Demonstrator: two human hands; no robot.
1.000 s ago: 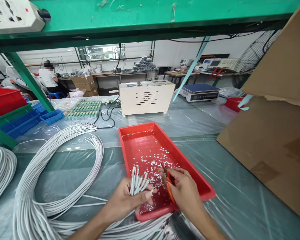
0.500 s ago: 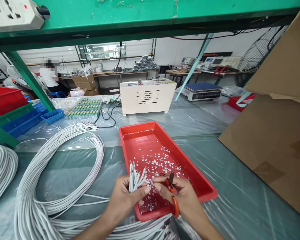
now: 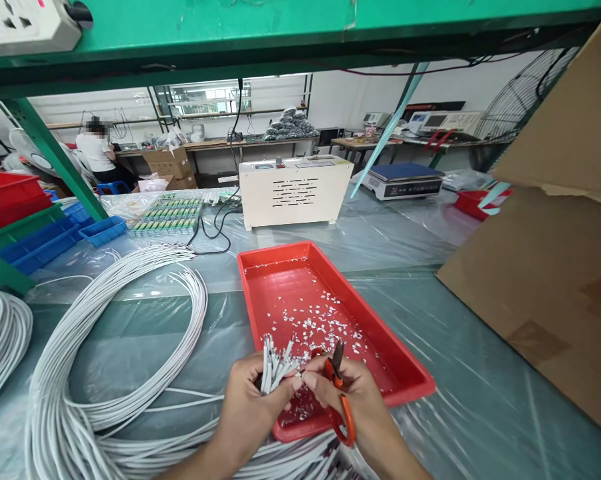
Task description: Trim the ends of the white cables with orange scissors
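My left hand (image 3: 253, 400) is closed around a bundle of white cables (image 3: 275, 367), whose cut ends point up and fan out slightly. Orange-handled scissors (image 3: 347, 423) lie in my right hand (image 3: 357, 393), dark blades pointing up and looped handle below the palm. The thumbs and fingertips of both hands meet at the end of one cable; the exact pinch is partly hidden. Beneath the hands is a red tray (image 3: 375, 320) scattered with small silvery-white scraps (image 3: 320, 327).
A large coil of white cable (image 3: 60, 373) covers the left of the table, with another coil (image 3: 5, 347) beyond it. Behind the tray stand a cream machine (image 3: 293, 193) and a scale (image 3: 400, 181). Cardboard (image 3: 540, 287) rises at right; a green shelf (image 3: 280, 33) hangs overhead.
My right hand has moved slightly left, so its fingertips meet those of my left hand at a cable end. The scissors' handle has turned a little in the palm.
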